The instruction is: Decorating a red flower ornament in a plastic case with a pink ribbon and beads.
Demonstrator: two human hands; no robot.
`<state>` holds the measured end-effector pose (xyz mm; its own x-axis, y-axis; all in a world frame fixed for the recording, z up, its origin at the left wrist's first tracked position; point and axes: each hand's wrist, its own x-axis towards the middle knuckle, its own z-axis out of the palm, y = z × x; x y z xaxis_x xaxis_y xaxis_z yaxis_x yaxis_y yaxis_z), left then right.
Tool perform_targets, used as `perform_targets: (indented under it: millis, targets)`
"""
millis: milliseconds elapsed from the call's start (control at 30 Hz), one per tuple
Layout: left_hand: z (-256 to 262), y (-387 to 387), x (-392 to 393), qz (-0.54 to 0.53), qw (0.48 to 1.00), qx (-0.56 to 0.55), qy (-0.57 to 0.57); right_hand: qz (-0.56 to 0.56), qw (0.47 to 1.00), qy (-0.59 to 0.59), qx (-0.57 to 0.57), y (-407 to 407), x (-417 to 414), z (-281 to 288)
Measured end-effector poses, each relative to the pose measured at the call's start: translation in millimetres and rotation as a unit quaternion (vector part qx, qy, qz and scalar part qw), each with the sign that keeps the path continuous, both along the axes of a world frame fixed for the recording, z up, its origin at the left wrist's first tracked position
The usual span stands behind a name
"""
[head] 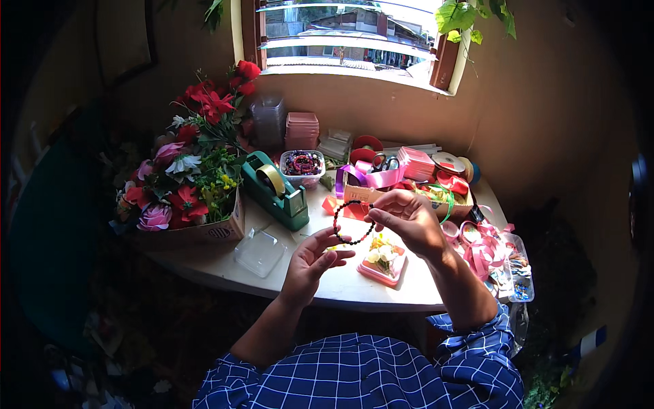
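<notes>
A beaded bracelet point(335, 223) of black and red beads hangs above the table, pinched at its upper right by my right hand point(411, 222). At its lower left, my left hand point(312, 263) has its fingers spread, with the fingertips touching or very near the beads. Below the bracelet, a small pink plastic box point(380, 276) holds white and yellow artificial flowers point(382, 253). A clear plastic lid point(260, 252) lies left of my left hand. Behind it stands a green tape dispenser point(276, 197) with a gold roll.
At the left, a cardboard box point(225, 232) holds artificial flowers. A clear tub point(302, 180) of beaded bracelets, stacked pink boxes point(301, 132) and a cardboard tray point(360, 194) with ribbons and scissors point(384, 162) line the back. Pink ribbons point(480, 255) and a bead organizer point(522, 286) lie at the right.
</notes>
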<state>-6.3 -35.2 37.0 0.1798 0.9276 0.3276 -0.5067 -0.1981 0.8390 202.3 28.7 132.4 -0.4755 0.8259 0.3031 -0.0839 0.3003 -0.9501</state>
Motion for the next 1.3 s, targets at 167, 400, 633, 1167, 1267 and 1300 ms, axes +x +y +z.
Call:
perform_targets:
  millis: [167, 400, 633, 1167, 1267, 1300]
  targets:
    - [-10.9, -10.5, 24.8, -0.031, 0.995, -0.093, -0.002, -0.111, 0.993, 0.026, -0.040, -49.4, 27.4, -47.9]
    - [-24.8, -20.7, 40.8, 0.027, 0.994, -0.077, 0.071, -0.204, 0.947, -0.163, 0.187, -100.9, 35.6, -87.2]
    - [-29.0, -35.0, 53.5, -0.037, 0.977, -0.013, 0.210, -0.141, 0.940, -0.165, 0.264, -118.4, 41.5, -91.8]
    - [-24.4, -30.8, 61.2, -0.014, 0.928, 0.095, 0.361, -0.124, 0.988, -0.085, 0.042, -92.9, 75.9, -115.0]
    - [-7.8, -23.2, 66.9, 0.102, 0.893, 0.223, 0.378, -0.179, 0.981, -0.045, 0.053, -62.1, 84.5, -111.3]
    - [-10.1, -20.6, 65.1, 0.102, 0.892, 0.223, 0.380, -0.194, 0.972, -0.094, 0.092, -48.3, 89.1, -108.9]
